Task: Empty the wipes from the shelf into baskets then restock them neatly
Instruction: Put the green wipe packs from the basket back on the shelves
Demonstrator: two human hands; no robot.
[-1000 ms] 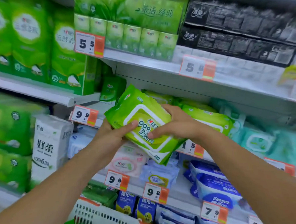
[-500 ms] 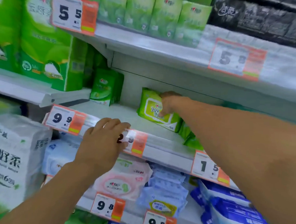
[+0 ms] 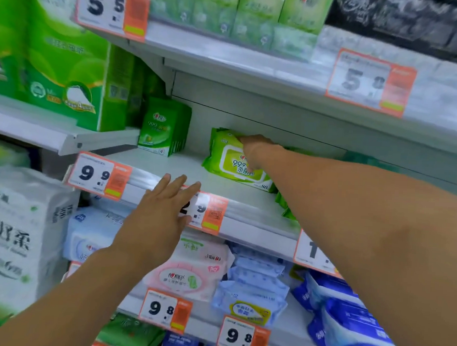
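Head camera looks straight into the shelving, and the right hand [image 3: 255,150] is deep in the middle bay, fingers curled over the top edge of a green wipes pack [image 3: 236,161], gripping it. That pack stands on its long edge on the white shelf [image 3: 169,167], leaning back toward the rear panel, its white flip-lid label facing out. More green packs [image 3: 286,210] peek out from under the right forearm, just to the right of the held one, mostly hidden. Over on the left, the left hand [image 3: 159,216] is flat and released, fingers straight and spread, reaching across the shelf's front lip; its fingertips [image 3: 182,181] sit over the shelf edge, and the palm covers part of a price tag [image 3: 207,211]. Whether it actually touches the rail is hard to tell. At the far left of the same shelf, a row of slim green sachets [image 3: 162,127] stands upright, well apart from the held pack, with bare shelf between them. A 9.9 price tag [image 3: 99,175] hangs on the rail below them. One level down lie a pink wipes pack [image 3: 193,271] and pale blue wipes packs [image 3: 253,288], side by side and touching.
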